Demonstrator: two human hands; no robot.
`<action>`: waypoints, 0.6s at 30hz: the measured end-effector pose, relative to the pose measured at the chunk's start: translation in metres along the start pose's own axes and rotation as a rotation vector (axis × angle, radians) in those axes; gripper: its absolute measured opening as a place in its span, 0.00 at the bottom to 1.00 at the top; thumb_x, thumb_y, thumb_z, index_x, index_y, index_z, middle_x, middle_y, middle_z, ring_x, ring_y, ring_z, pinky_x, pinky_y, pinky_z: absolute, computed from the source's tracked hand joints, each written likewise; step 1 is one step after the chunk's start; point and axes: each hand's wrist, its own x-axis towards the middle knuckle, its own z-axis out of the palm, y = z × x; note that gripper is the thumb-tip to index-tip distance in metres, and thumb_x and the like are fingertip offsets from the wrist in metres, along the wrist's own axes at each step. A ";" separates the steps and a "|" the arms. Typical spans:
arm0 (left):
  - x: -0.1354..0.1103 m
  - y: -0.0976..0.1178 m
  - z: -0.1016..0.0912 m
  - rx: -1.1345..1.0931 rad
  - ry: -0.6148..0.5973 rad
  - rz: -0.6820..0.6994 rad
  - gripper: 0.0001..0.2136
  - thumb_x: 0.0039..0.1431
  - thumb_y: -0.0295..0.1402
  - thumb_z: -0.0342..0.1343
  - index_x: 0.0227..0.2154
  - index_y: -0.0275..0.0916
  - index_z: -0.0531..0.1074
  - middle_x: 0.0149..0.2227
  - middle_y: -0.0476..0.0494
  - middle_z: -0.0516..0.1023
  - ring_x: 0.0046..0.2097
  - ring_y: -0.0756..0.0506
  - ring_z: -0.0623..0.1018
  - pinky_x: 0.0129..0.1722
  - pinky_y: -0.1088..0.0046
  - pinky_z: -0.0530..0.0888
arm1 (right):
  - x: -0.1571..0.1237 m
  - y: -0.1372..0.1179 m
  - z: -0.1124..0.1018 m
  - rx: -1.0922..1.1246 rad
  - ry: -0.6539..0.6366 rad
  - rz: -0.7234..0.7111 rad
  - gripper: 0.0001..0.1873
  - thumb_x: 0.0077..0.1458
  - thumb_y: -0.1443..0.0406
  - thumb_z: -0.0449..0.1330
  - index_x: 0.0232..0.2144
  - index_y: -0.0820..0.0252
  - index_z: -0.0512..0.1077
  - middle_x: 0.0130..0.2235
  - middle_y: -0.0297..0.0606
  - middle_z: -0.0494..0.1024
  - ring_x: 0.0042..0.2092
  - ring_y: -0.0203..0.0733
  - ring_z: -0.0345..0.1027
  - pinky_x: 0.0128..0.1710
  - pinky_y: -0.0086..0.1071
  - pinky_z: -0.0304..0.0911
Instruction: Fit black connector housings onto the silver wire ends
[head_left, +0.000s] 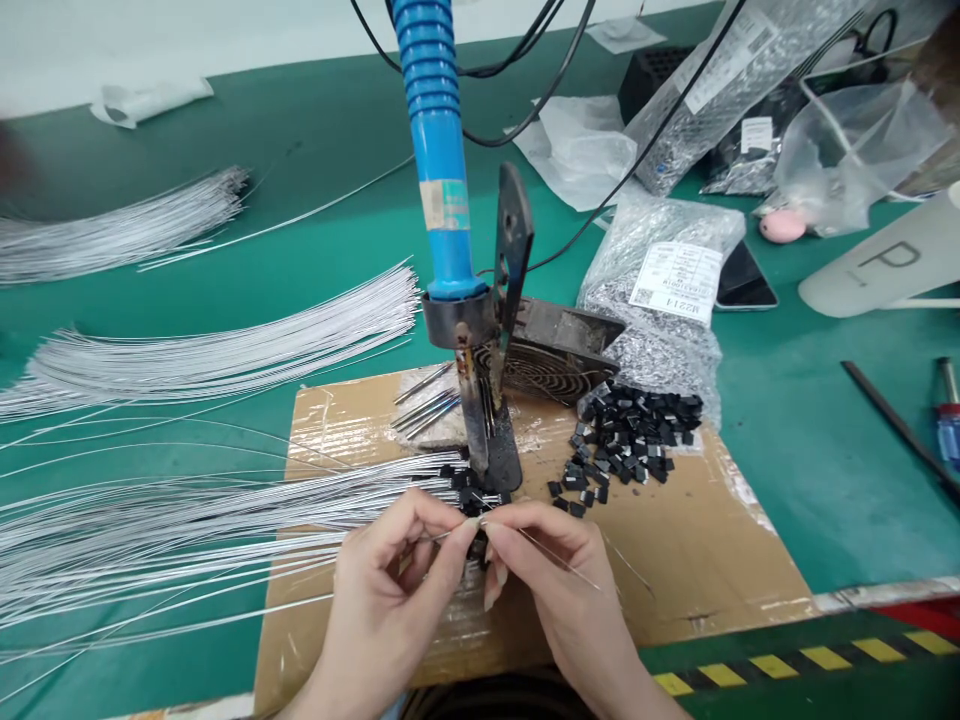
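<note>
My left hand (394,595) and my right hand (570,585) meet at the front of the cardboard, fingertips pinched together. A thin wire (562,561) passes through the right fingers, its loose length slanting down over that hand. The left thumb and forefinger also close on a thin wire; whether it is the same one I cannot tell. Just beyond the fingertips, a blue-handled soldering iron (439,150) stands tip down in a metal holder (510,250). Small black connectors (469,490) cluster under its tip, at the ends of white wires (247,515) from the left.
Loose black connectors (637,435) lie heaped right of a small fan (559,350). Two more white wire bundles (240,345) spread leftward. The cardboard sheet (705,560) lies on a green mat. A labelled bubble-wrap bag (664,290), a phone (746,280) and a cup (885,255) stand right.
</note>
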 end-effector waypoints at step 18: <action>-0.001 -0.002 -0.001 -0.009 -0.006 0.010 0.11 0.64 0.36 0.64 0.27 0.39 0.77 0.23 0.51 0.73 0.24 0.51 0.66 0.26 0.74 0.59 | -0.001 -0.005 0.000 -0.016 0.014 0.007 0.08 0.58 0.59 0.74 0.31 0.57 0.86 0.26 0.31 0.80 0.23 0.33 0.73 0.27 0.27 0.69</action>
